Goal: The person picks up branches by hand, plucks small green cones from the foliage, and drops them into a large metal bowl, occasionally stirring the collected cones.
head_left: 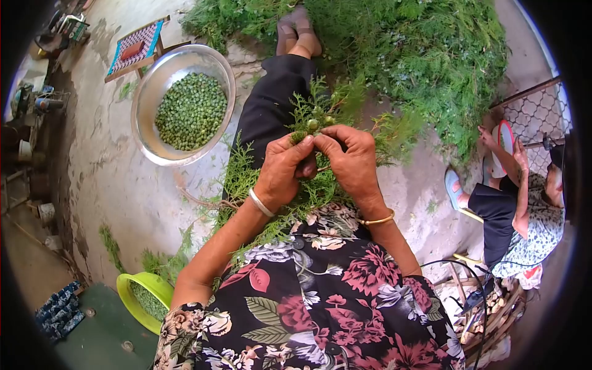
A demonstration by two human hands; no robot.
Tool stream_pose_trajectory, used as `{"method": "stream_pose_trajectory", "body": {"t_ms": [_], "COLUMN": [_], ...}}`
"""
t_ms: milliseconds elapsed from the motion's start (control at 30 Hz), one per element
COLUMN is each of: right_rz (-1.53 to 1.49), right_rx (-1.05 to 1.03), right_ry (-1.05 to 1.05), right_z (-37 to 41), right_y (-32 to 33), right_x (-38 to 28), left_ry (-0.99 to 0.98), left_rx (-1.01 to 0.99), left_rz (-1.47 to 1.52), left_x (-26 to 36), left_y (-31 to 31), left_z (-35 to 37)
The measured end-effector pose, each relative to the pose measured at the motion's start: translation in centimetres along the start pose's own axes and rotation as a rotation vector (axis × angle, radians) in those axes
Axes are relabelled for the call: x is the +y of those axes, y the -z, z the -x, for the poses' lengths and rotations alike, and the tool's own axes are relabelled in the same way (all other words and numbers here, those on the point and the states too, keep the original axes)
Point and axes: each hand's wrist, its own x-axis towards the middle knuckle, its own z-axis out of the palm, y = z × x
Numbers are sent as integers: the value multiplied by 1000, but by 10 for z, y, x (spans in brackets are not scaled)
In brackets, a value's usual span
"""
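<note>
My left hand (281,169) is closed round a leafy evergreen branch (240,179) that lies across my lap. Close beside it, my right hand (351,161) pinches at the small round green cones (312,124) on the sprig, thumb and forefinger together. The fingertips of both hands nearly meet there. A silver bangle (261,202) circles the left wrist and a gold-coloured one (377,218) the right. To the left of my legs, a wide metal basin (143,132) holds a heap of green cones (191,111).
A large pile of cut evergreen branches (419,68) covers the floor ahead. A yellow-green bowl (126,285) with more green pieces stands at lower left. Further ahead left is a woven stool (137,48). Another person (499,209) sits at right, near a bundle of sticks (493,314).
</note>
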Motion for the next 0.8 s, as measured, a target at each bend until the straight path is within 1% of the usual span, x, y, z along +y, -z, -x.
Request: {"method": "stream_pose_trajectory", "body": {"t_ms": [67, 100, 167, 267, 400, 467, 500, 567, 600, 633, 700, 733, 767, 800], "right_rz": [2, 4, -38, -38, -2, -218, -218, -749, -834, -833, -936, -868, -868, -645], "right_rx": [103, 102, 27, 20, 47, 26, 26, 30, -12, -11, -34, -10, -8, -25], "right_ry": [45, 45, -15, -28, 48, -101, -100, -317, -329, -330, -364, -384, -382, -347], "right_z": [2, 2, 2, 2, 2, 1, 0, -3, -3, -3, -3, -4, -5, -6], "right_y": [-4, -3, -1, -1, -3, 2, 5, 16, 22, 23, 25, 21, 19, 16], "right_x": [-1, -1, -3, -4, 3, 8, 7, 1, 0, -3, -8, -8, -7, -6], "left_ry": [8, 1, -7, 20, 7, 0, -5, -13, -18, -23, -25, -30, -30, -29], "left_rx": [2, 4, 8, 35, -3, -21, -26, -29, -16, -5, -5, -1, -4, -34], "left_rz": [29, 20, 13, 7, 26, 28, 28, 27, 30, 34, 33, 29, 28, 15], "left_x": [0, 0, 1, 3, 3, 2, 2, 2, 2, 2, 1, 1, 1, 1], "left_y": [-1, -1, -1, -4, 2, 4, 5, 8, 8, 9, 8, 8, 8, 8], "left_z": [-1, -1, 0, 1, 2, 2, 3, 4, 4, 5, 4, 4, 4, 4]}}
